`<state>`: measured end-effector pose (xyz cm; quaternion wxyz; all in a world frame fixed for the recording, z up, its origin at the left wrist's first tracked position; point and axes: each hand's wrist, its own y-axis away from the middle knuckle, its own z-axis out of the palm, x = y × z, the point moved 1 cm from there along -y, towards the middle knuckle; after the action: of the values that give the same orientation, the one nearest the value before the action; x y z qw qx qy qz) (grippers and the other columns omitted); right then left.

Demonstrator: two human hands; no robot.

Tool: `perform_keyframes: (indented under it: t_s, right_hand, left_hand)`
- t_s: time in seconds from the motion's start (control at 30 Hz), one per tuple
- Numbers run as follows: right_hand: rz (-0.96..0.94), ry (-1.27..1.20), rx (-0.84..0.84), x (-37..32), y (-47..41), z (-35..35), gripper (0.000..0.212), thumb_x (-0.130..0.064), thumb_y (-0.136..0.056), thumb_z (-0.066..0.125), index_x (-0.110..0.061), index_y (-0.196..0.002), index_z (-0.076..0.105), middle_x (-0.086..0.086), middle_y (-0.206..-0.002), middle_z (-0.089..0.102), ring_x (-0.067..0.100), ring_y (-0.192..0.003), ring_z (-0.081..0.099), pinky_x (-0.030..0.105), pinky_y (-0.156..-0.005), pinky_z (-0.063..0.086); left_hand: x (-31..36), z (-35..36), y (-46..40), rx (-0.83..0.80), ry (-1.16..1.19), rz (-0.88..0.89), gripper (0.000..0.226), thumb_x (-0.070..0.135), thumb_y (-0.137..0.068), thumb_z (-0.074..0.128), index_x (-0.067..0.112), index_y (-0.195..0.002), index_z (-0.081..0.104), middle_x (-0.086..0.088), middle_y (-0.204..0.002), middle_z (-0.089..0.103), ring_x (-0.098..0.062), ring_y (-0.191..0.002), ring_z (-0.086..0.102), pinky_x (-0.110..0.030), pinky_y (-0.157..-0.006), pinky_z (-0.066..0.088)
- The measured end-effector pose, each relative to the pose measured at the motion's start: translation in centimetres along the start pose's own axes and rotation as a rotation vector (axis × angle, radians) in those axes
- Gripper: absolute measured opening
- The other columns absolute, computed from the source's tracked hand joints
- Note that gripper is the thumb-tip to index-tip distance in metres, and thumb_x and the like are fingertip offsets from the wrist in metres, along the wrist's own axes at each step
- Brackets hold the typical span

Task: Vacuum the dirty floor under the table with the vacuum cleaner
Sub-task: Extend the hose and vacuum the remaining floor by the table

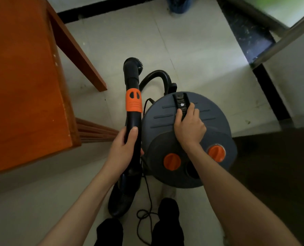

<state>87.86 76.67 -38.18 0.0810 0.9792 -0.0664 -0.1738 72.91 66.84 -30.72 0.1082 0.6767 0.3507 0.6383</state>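
Note:
A round grey vacuum cleaner with two orange knobs stands on the pale tiled floor right in front of me. My right hand grips its black carry handle on top. My left hand holds the black suction tube, which has an orange collar and ends in a round brush nozzle pointing away from me. A black hose loops from the tube to the canister. The brown wooden table fills the left side, with one leg slanting to the floor.
A black power cord lies coiled on the floor between my feet. A dark threshold strip and a metal door frame run along the right. A blue object sits by the far wall. Wooden slats jut out under the table.

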Motion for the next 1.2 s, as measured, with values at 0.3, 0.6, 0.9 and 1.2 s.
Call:
perform_keyframes:
  t_s: [0.3,0.6,0.9,1.2]
  right_hand:
    - [-0.048,-0.004,-0.043,-1.6,-5.3,-0.4,0.057,-0.04,-0.101,0.033,-0.008,-0.147,0.025,0.01,-0.125,0.05,0.022,-0.102,0.056,0.028,-0.071,0.032]
    - [-0.053,0.023,0.008,-4.4,-13.5,-0.8,0.056,-0.039,-0.101,0.031,-0.007,-0.147,0.027,0.012,-0.127,0.05,0.026,-0.108,0.053,0.034,-0.076,0.037]
    - [-0.114,0.002,0.015,-7.2,-24.0,-1.6,0.056,-0.039,-0.101,0.034,-0.006,-0.146,0.029,0.014,-0.123,0.052,0.029,-0.104,0.056,0.038,-0.081,0.041]
    - [-0.272,0.04,-0.044,-9.0,-38.7,-4.2,0.057,-0.042,-0.1,0.035,-0.009,-0.146,0.028,0.013,-0.128,0.051,0.03,-0.108,0.055,0.041,-0.088,0.04]
  left_hand:
    - [3.4,2.9,-2.4,0.117,0.09,0.001,0.019,0.028,-0.098,0.041,0.014,-0.092,0.053,-0.009,-0.066,0.055,-0.008,-0.045,0.054,-0.019,-0.045,0.046]
    - [6.8,0.8,-7.6,0.2,0.129,0.016,0.02,0.035,-0.096,0.043,0.019,-0.088,0.053,-0.003,-0.066,0.056,-0.011,-0.051,0.055,-0.022,-0.048,0.047]
    - [11.7,1.7,-14.9,0.271,0.128,-0.005,0.021,0.039,-0.096,0.041,0.021,-0.094,0.053,-0.005,-0.072,0.057,-0.015,-0.057,0.057,-0.028,-0.054,0.048]
    - [19.0,5.5,-23.7,0.34,0.298,-0.049,0.026,0.039,-0.096,0.041,0.017,-0.102,0.054,-0.002,-0.069,0.057,-0.012,-0.053,0.056,-0.02,-0.047,0.048]
